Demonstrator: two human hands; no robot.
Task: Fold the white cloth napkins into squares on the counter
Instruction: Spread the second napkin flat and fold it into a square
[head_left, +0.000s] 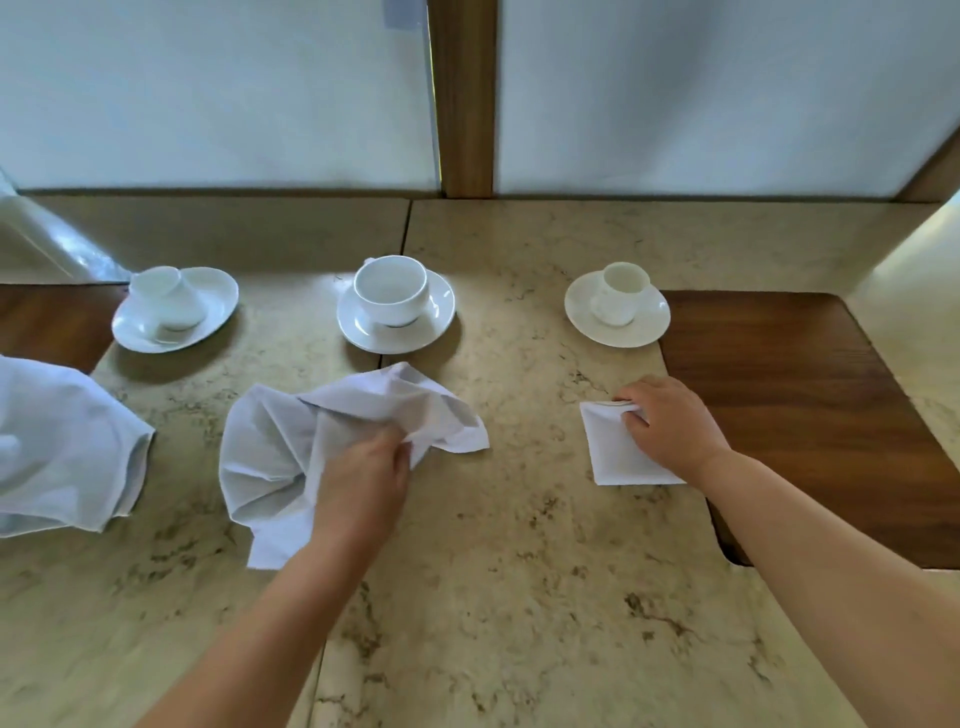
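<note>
On the marble bench (519, 597), the left hand (358, 483) has its fingers clamped on a crumpled napkin (291, 447); the right hand (670, 426) pinches the far corner of a folded square (618, 452). The crumpled one should be shaken out and laid flat, edges matched, before creasing. Left lies a pile of cloths (62, 447). Beyond, three cups on saucers (395, 306) crowd the spreading room.

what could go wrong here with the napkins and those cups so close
1. The crumpled napkin gripped by the left hand reaches almost to the middle cup and saucer; shaking it open could snag them.
2. The folded napkin under the right hand may spring open once released.
</note>
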